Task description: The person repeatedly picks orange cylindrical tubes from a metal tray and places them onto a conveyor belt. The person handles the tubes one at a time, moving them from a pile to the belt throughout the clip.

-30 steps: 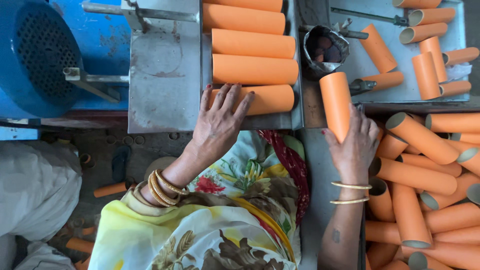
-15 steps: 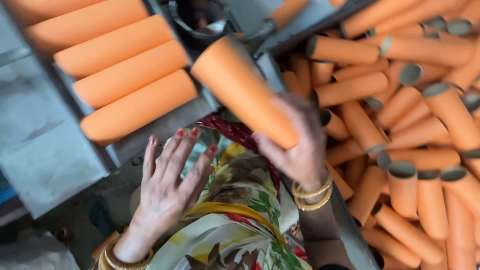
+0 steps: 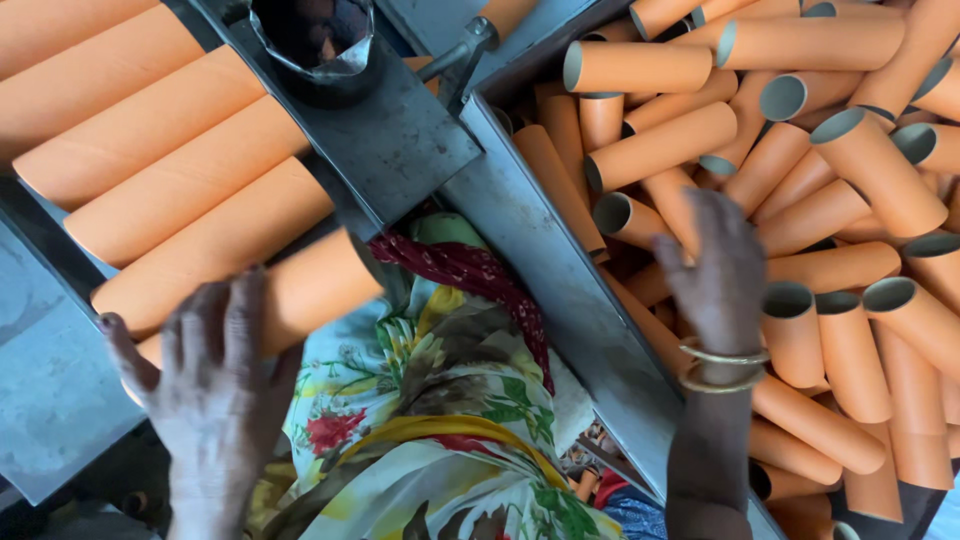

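On orange tubes (image 3: 250, 300): both hands.

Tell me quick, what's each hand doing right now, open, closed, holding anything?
Left hand: open, fingers spread flat on the nearest orange tube in the row, gripping nothing.
Right hand: open, palm down over the loose tube pile, holding nothing.

The left hand (image 3: 215, 375) lies palm down, its fingers spread and pointing up the frame. The right hand (image 3: 712, 262) reaches forward palm down, fingers loosely splayed, with 2 bangles at its wrist.
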